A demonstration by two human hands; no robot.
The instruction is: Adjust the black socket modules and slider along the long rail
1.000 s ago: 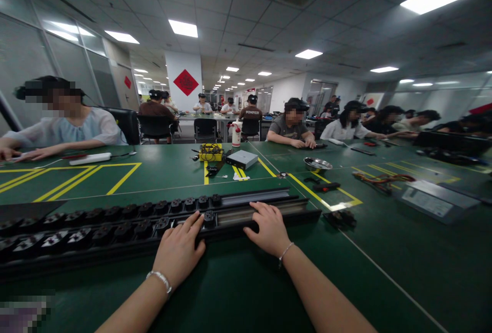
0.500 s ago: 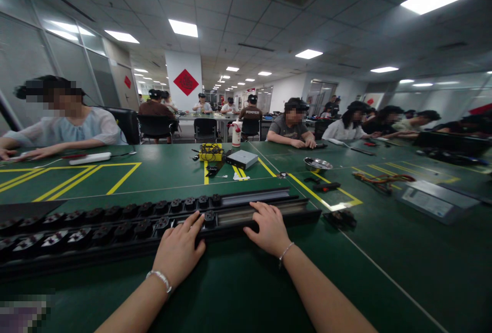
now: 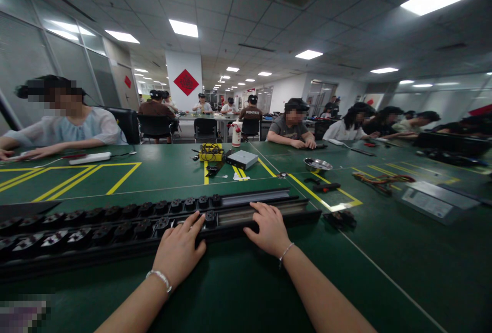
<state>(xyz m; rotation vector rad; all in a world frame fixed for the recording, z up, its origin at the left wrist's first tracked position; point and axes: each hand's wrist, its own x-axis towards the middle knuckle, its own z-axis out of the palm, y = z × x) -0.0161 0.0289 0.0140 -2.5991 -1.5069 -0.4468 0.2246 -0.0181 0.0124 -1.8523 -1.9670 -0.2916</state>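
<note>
Two long black rails lie side by side on the green table, holding rows of black socket modules. My left hand (image 3: 179,251) rests on the near rail (image 3: 303,215), fingers stretched out and thumb apart. Its fingertips touch the left side of the last socket module (image 3: 210,219) in that row. My right hand (image 3: 269,228) lies farther along the same rail, over its bare channel (image 3: 234,217), with fingers spread and thumb at the near edge. Behind it runs the far rail (image 3: 265,198), filled with modules on its left part. My left palm hides a piece of the near rail.
Beyond the rails are a grey metal box (image 3: 242,159), a yellow box with cables (image 3: 210,152), and a metal bowl (image 3: 317,164). A power supply unit (image 3: 428,201) sits at the right. A dark part (image 3: 340,219) lies off the rail's end. Several people sit around the table.
</note>
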